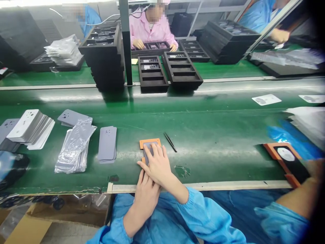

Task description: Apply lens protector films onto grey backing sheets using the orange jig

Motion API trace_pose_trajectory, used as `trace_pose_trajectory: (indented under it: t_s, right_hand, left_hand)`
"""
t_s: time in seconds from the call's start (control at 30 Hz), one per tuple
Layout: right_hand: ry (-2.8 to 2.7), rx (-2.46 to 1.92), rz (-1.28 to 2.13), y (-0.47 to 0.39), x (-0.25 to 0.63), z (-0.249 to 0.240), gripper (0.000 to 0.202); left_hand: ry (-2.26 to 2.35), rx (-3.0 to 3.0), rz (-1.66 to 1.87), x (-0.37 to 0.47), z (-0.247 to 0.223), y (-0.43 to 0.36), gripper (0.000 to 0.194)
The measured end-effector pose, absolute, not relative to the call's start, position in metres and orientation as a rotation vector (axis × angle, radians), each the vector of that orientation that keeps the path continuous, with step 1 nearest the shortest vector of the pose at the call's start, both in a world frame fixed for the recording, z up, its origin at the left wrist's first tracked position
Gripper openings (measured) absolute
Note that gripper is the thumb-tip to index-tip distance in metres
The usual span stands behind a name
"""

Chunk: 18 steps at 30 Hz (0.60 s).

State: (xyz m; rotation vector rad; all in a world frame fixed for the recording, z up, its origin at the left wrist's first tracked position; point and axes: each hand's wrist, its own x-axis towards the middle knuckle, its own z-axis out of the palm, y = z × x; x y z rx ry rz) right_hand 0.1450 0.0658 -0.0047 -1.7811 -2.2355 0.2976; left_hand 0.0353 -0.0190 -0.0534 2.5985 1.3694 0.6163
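Note:
In front of me an orange fixture [149, 140] lies on the green worktop with a grey phone back panel [146, 154] in it. My right hand [159, 166] rests flat over the panel, fingers spread and pressing on its surface. Below it, my left hand [147, 195] reaches to the near end of the fixture with fingers stretched out. Its fingertips are partly covered by my right hand. Black tweezers [170, 142] lie just right of the fixture. A short stack of grey back panels [107, 144] sits to the left.
Further left are a plastic-wrapped panel stack [74, 149] and white panels [30, 127]. Black trays [153, 74] stand across the bench near a person in pink. At right, a co-worker's arm [302, 193] is beside another orange fixture [273, 149]. A white-edged strip [203, 186] borders the worktop.

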Motion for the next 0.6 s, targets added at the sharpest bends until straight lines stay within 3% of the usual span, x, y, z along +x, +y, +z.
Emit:
trace_pose_trajectory:
  t_s: [0.17,0.3,0.43,0.6]
  right_hand:
    - [-2.2,-1.651,0.428,0.053,0.175,-0.007,0.053]
    - [-2.065,-1.678,0.486,0.034,0.195,-0.02,0.053]
    - [-1.977,-1.719,0.663,0.022,0.195,-0.017,0.054]
    - [-1.846,-1.54,0.879,0.012,0.184,0.014,0.055]
  left_hand:
    - [1.431,2.571,0.557,0.034,-0.047,-0.022,0.049]
    - [1.382,2.494,0.588,0.034,-0.046,-0.024,0.062]
    - [1.369,2.246,0.846,0.034,-0.044,-0.028,0.066]
    - [1.332,1.654,1.254,0.021,-0.037,-0.029,0.054]
